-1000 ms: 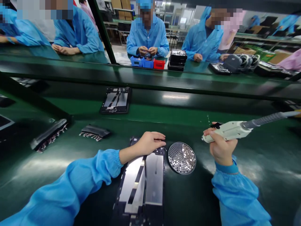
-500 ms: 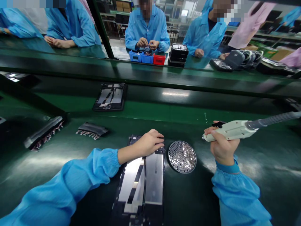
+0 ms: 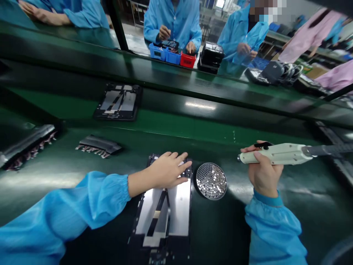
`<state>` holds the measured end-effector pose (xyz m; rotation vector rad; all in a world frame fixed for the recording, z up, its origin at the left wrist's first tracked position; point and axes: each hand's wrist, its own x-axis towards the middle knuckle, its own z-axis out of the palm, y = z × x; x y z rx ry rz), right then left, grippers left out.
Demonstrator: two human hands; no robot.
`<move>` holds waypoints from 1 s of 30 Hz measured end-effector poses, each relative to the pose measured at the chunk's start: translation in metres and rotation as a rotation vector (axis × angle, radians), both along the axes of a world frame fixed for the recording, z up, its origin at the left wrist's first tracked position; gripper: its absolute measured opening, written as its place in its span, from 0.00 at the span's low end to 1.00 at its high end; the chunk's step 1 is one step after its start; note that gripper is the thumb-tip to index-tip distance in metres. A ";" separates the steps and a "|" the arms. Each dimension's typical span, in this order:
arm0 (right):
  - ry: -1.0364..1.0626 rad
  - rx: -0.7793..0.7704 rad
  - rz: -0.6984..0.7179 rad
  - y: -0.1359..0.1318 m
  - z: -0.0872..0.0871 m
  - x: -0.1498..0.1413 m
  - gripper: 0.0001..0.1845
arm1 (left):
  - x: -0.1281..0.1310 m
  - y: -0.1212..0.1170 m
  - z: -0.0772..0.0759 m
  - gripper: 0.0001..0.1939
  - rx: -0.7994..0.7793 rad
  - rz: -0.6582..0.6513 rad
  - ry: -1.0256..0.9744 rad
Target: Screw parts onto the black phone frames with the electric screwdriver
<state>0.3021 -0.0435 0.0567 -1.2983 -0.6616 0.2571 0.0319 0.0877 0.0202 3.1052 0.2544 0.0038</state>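
My left hand (image 3: 169,170) lies over the far end of an opened tablet (image 3: 179,213), fingers spread and pointing right. Silver panels and dark ribbon strips show inside the tablet's black frame. Just right of it sits a round dish (image 3: 211,181) with many small holes, partly filled with shiny screws. My right hand (image 3: 263,171) grips a pale electric screwdriver (image 3: 284,154), held above the bench to the right of the dish. Its tip points left, and a grey cable sleeve leaves its back end.
Two bundles of black parts with wire ends, one nearer (image 3: 99,144) and one farther left (image 3: 30,143), lie on the bench. Another opened tablet (image 3: 118,102) rests on the green strip beyond. Blue bins (image 3: 165,54), a red bin (image 3: 188,59) and co-workers are across the raised ledge (image 3: 154,75).
The view has tilted down and turned a little. My left hand's fingers have spread apart over the tablet. My right hand keeps hold of the screwdriver. Across the ledge, a co-worker's hands have moved apart.
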 end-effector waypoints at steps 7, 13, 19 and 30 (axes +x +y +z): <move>-0.104 0.030 0.259 -0.009 0.020 -0.052 0.13 | -0.018 -0.048 0.000 0.29 -0.067 0.066 -0.055; -0.062 0.000 0.487 -0.011 0.006 -0.097 0.12 | -0.023 -0.058 -0.005 0.23 -0.085 0.019 -0.169; -0.054 -0.023 0.507 -0.008 -0.002 -0.106 0.13 | -0.022 -0.056 -0.004 0.22 -0.130 0.024 -0.222; -0.090 -0.067 0.468 -0.004 -0.001 -0.112 0.13 | -0.032 -0.062 -0.010 0.29 -0.100 0.124 -0.252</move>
